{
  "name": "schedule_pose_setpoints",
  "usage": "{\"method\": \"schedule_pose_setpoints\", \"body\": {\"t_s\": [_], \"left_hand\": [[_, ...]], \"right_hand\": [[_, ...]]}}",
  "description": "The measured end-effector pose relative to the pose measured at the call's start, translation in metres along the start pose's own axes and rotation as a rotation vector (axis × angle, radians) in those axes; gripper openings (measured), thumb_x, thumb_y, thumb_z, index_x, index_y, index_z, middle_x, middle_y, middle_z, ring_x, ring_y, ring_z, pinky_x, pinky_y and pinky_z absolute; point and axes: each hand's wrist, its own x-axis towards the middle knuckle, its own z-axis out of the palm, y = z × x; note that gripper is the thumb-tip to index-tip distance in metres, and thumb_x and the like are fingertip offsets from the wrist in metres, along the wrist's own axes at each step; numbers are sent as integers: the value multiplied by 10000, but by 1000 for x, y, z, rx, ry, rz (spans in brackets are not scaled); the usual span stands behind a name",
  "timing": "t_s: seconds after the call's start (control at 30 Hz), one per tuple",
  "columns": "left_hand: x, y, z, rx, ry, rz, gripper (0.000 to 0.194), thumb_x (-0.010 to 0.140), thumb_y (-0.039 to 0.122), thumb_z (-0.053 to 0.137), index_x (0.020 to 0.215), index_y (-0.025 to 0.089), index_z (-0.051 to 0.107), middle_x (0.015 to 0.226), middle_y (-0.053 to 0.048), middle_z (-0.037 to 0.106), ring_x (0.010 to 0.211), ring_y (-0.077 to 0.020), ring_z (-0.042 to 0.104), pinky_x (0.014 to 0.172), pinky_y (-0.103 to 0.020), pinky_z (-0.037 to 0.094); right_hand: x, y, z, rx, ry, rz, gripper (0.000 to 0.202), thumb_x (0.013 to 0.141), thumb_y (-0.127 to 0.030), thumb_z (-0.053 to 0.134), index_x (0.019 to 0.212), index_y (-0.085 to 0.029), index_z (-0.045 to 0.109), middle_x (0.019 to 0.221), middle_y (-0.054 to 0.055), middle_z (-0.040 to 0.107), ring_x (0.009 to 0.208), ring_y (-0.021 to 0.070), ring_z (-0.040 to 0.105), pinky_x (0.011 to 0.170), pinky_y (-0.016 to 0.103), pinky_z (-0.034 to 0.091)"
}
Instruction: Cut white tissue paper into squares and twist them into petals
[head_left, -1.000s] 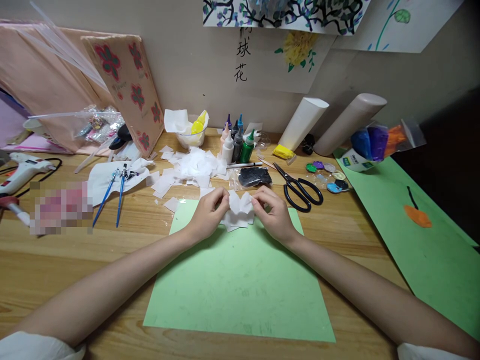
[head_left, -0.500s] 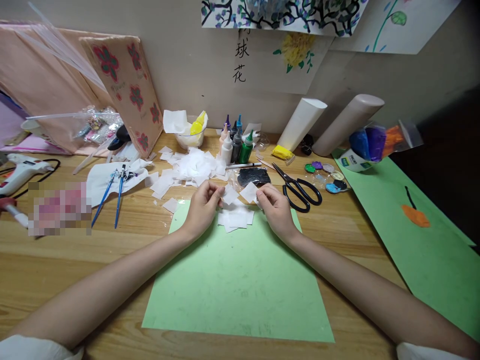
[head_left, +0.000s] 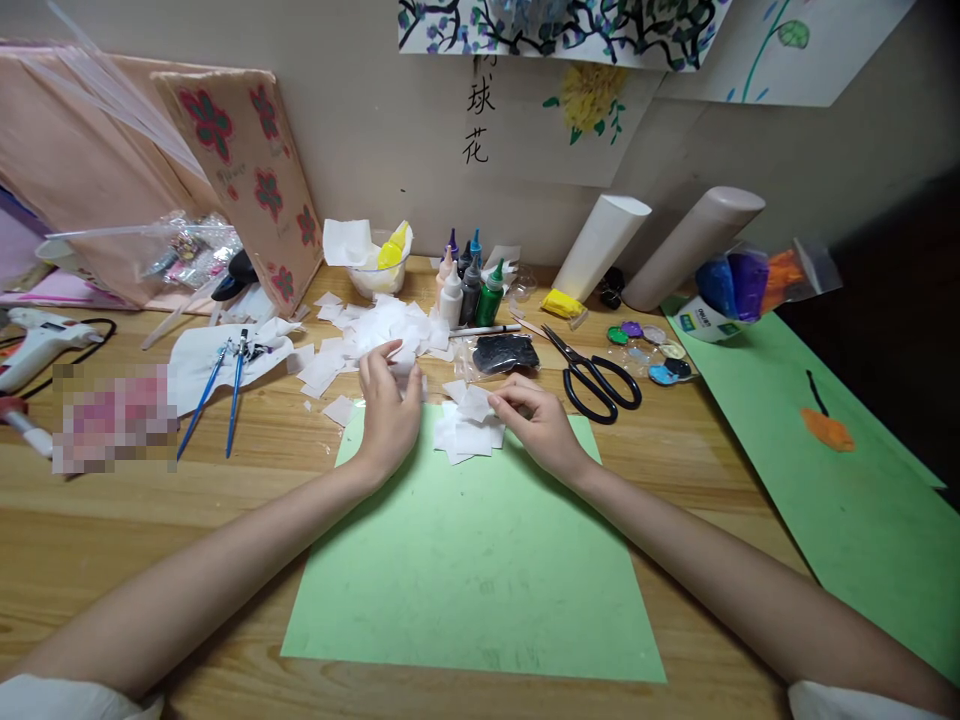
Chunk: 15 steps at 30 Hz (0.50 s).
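Note:
My left hand is at the near edge of a heap of small white paper pieces, with thumb and fingers apart. Some white paper shows behind its fingers, and nothing is gripped there. Between finger and thumb, my right hand pinches a white paper square. That square hangs just over a small stack of white paper squares, which lies on the far part of a green sheet.
Scissors with black handles lie right of a black packet. Behind stand several paint bottles and a bowl. Two blue brushes rest at left, near a glue gun. Another green sheet is at right.
My left hand has let go of its paper square and moved left toward the heap, its fingers opening. My right hand has shifted slightly left and lower, its square now over the stack.

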Motion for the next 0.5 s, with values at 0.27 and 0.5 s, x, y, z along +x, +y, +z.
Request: {"method": "schedule_pose_setpoints", "body": {"t_s": [0.27, 0.5], "left_hand": [[-20, 18, -4, 368, -261, 493, 126, 817, 321, 576, 896, 232, 618, 918, -32, 577, 921, -202, 496, 796, -357, 324], [-20, 17, -6, 348, -113, 558, 152, 783, 297, 614, 897, 197, 605, 890, -39, 602, 858, -181, 530, 737, -321, 329]], "right_hand": [[-3, -7, 0, 72, -109, 3, 251, 881, -326, 506, 777, -173, 675, 736, 21, 504, 702, 140, 480, 612, 271, 355], [-3, -7, 1, 81, -117, 14, 305, 887, -319, 495, 651, -164, 610, 706, 14, 486, 682, 135, 460, 624, 273, 349]]}}
